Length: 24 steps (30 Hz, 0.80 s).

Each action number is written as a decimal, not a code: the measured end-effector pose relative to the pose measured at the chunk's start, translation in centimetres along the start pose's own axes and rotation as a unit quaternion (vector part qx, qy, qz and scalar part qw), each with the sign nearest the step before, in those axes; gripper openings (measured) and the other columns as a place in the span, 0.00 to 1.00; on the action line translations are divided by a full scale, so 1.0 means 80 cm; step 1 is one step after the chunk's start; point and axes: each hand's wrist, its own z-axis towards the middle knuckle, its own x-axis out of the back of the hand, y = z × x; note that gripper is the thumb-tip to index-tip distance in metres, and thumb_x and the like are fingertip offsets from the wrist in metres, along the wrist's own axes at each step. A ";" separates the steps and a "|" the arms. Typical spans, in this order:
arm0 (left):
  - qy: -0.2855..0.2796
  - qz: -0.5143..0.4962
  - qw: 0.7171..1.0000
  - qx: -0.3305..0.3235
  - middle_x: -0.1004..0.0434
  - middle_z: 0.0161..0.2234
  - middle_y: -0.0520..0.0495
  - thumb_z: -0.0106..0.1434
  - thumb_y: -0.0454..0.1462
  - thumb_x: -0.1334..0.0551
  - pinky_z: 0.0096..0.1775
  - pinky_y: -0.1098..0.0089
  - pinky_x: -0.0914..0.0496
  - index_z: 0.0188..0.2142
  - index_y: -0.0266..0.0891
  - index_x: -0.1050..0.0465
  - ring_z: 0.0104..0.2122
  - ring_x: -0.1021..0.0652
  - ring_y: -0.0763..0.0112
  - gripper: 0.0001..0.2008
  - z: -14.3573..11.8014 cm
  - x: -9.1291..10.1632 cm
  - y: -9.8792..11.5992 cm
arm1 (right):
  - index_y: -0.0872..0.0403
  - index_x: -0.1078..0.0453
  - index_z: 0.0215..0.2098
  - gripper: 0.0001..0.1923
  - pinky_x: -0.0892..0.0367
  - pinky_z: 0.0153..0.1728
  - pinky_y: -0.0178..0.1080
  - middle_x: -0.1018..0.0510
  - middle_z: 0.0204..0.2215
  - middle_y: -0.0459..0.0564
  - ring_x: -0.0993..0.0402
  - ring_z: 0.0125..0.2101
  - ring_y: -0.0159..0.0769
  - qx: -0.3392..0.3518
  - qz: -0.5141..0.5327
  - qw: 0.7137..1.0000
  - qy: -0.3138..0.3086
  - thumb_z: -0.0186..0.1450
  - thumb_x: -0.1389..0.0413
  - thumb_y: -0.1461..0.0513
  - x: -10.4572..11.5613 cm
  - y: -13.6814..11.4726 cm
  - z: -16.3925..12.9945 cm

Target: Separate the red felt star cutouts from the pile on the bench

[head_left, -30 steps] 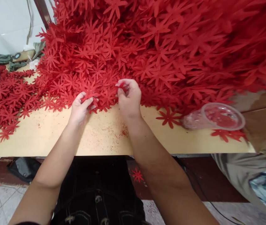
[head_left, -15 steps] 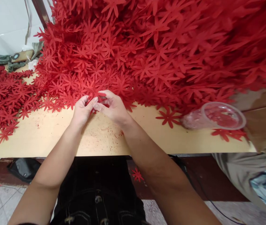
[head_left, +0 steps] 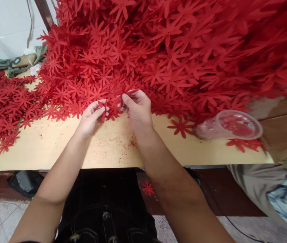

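Observation:
A large heap of red flower-shaped cutouts (head_left: 113, 50) with long narrow petals rises just beyond my hands. My left hand (head_left: 89, 119) is closed, its thumb and fingers pinching a red flower cutout (head_left: 104, 106) whose petals stick up past the thumb. To its right, a short gap away, my right hand (head_left: 140, 108) is closed with the thumb against the fingers. A red petal piece (head_left: 130, 92) shows at those fingertips, at the heap's front edge; the rest of it blends into the heap.
Red crumbs lie on the pale tabletop (head_left: 108, 148). A clear plastic tub (head_left: 258, 130) lies tipped at the right, near a loose cutout (head_left: 181, 127) and a cardboard box (head_left: 285, 138). A smaller pile (head_left: 11, 101) is at the left. Another person's leg (head_left: 250, 182) is at lower right.
My hands have come apart from each other. The right hand has moved right and slightly away from me, while the left has stayed almost in place with a flower cutout.

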 end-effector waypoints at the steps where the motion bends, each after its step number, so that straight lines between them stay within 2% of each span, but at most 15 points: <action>1: 0.006 0.005 1.000 -0.005 0.24 0.30 0.52 0.55 0.34 0.34 0.28 0.76 0.32 0.39 0.38 0.28 0.27 0.26 0.80 0.10 0.000 0.000 0.000 | 0.50 0.36 0.28 0.24 0.37 0.19 0.32 0.30 0.20 0.39 0.34 0.18 0.25 -0.001 -0.001 1.000 0.004 0.45 0.33 0.47 -0.001 0.000 0.000; 6: 0.026 0.024 0.998 -0.044 0.25 0.29 0.52 0.54 0.37 0.32 0.26 0.76 0.32 0.37 0.39 0.27 0.26 0.27 0.79 0.10 0.000 -0.001 -0.005 | 0.51 0.33 0.28 0.26 0.38 0.21 0.33 0.32 0.19 0.39 0.38 0.18 0.24 -0.014 -0.038 0.998 -0.055 0.43 0.34 0.44 -0.009 -0.005 -0.008; 11: 0.022 0.049 0.997 -0.054 0.28 0.25 0.54 0.52 0.41 0.30 0.25 0.76 0.33 0.35 0.39 0.27 0.23 0.29 0.80 0.13 -0.001 -0.003 -0.006 | 0.54 0.36 0.20 0.28 0.41 0.22 0.33 0.35 0.17 0.41 0.41 0.20 0.24 -0.003 -0.104 0.989 -0.105 0.47 0.38 0.39 -0.015 -0.011 -0.018; 14: 0.009 0.053 0.997 -0.062 0.29 0.24 0.56 0.49 0.43 0.29 0.26 0.76 0.34 0.34 0.39 0.27 0.23 0.30 0.81 0.16 -0.001 -0.004 -0.006 | 0.54 0.42 0.17 0.28 0.48 0.20 0.32 0.41 0.15 0.39 0.47 0.19 0.22 0.016 -0.159 0.982 -0.099 0.52 0.41 0.40 -0.016 -0.014 -0.022; 17: 0.005 0.057 0.996 -0.073 0.29 0.24 0.56 0.48 0.45 0.28 0.26 0.77 0.34 0.31 0.39 0.27 0.23 0.29 0.82 0.16 0.001 -0.005 -0.007 | 0.53 0.48 0.16 0.29 0.53 0.20 0.32 0.48 0.15 0.38 0.52 0.20 0.22 0.021 -0.189 0.978 -0.086 0.53 0.40 0.43 -0.019 -0.017 -0.025; 19: 0.013 0.056 0.995 -0.078 0.29 0.22 0.57 0.48 0.44 0.28 0.26 0.77 0.35 0.28 0.38 0.29 0.22 0.30 0.83 0.15 0.001 -0.006 -0.008 | 0.53 0.49 0.17 0.29 0.52 0.20 0.32 0.48 0.16 0.38 0.51 0.20 0.22 0.013 -0.172 0.979 -0.110 0.52 0.39 0.43 -0.021 -0.018 -0.026; 22: 0.036 0.032 0.996 -0.074 0.29 0.21 0.57 0.51 0.42 0.30 0.24 0.77 0.35 0.26 0.38 0.30 0.20 0.31 0.83 0.12 0.002 -0.006 -0.007 | 0.52 0.46 0.19 0.28 0.46 0.22 0.32 0.44 0.17 0.38 0.48 0.20 0.23 0.004 -0.108 0.981 -0.162 0.51 0.40 0.40 -0.020 -0.016 -0.024; 24: 0.059 0.016 0.996 -0.071 0.29 0.21 0.56 0.54 0.40 0.32 0.23 0.77 0.35 0.25 0.39 0.30 0.20 0.31 0.82 0.10 0.003 -0.005 -0.005 | 0.52 0.43 0.21 0.27 0.43 0.23 0.33 0.42 0.18 0.39 0.46 0.20 0.24 0.005 -0.094 0.982 -0.165 0.53 0.41 0.40 -0.013 -0.011 -0.019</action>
